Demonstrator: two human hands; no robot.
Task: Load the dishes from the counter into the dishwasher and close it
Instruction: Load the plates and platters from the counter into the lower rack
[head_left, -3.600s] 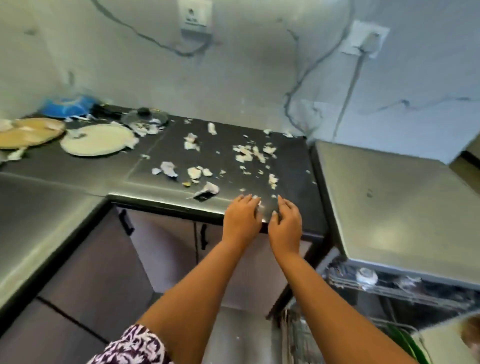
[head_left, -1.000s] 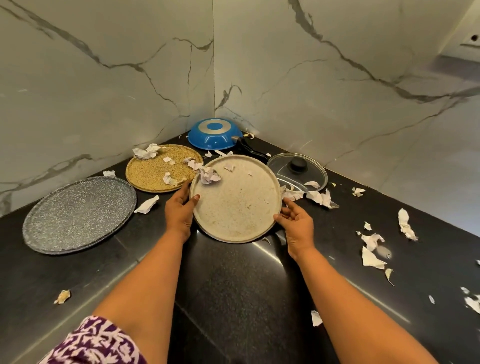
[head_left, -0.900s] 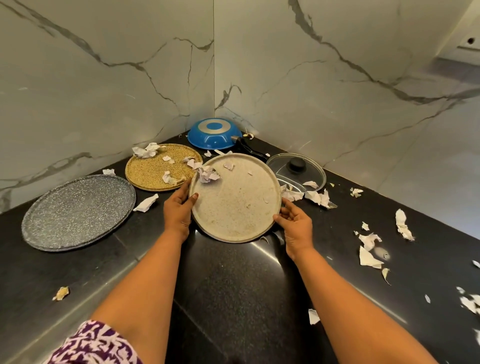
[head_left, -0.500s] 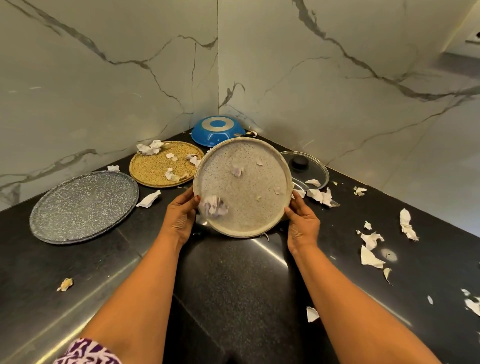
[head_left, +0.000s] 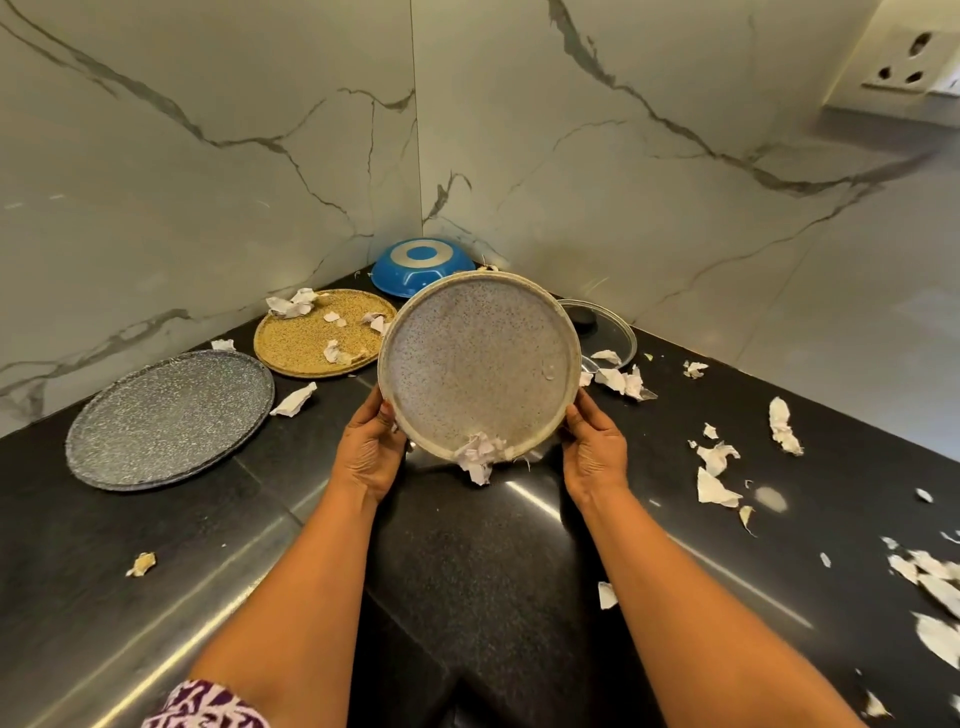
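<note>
Both hands are on the beige plate (head_left: 478, 364), and it's tipped up steeply, face towards the camera, top edge leaning away towards the corner of the wall (head_left: 675, 156). The left hand (head_left: 369, 452) grips the lower left rim with its thumb hooked over the front. The right hand (head_left: 595, 449) clasps the lower right rim the same way. A clump of paper scraps (head_left: 480, 452) sits bunched at the plate's lowest edge and spills over the rim. The bottom edge hangs close over the black tabletop (head_left: 467, 571); whether it touches, I cannot tell.

Left of the beige plate, just past its rim, lies the yellow plate (head_left: 311, 343), flat, with torn paper on it. Further left of the beige plate is the grey plate (head_left: 169, 418), also flat. Behind the beige plate, tucked into the corner, there's a blue bowl (head_left: 421, 265) turned upside down. Behind the plate's right edge, a glass lid (head_left: 608, 332) with a dark knob peeks out, partly hidden.

More torn paper is strewn over the tabletop to the right of the beige plate, and a few bits lie to its left. High up to the plate's right, a socket (head_left: 909, 62) sits in the wall. A patterned purple sleeve (head_left: 208, 706) shows at the bottom, below the plate and to the left.
</note>
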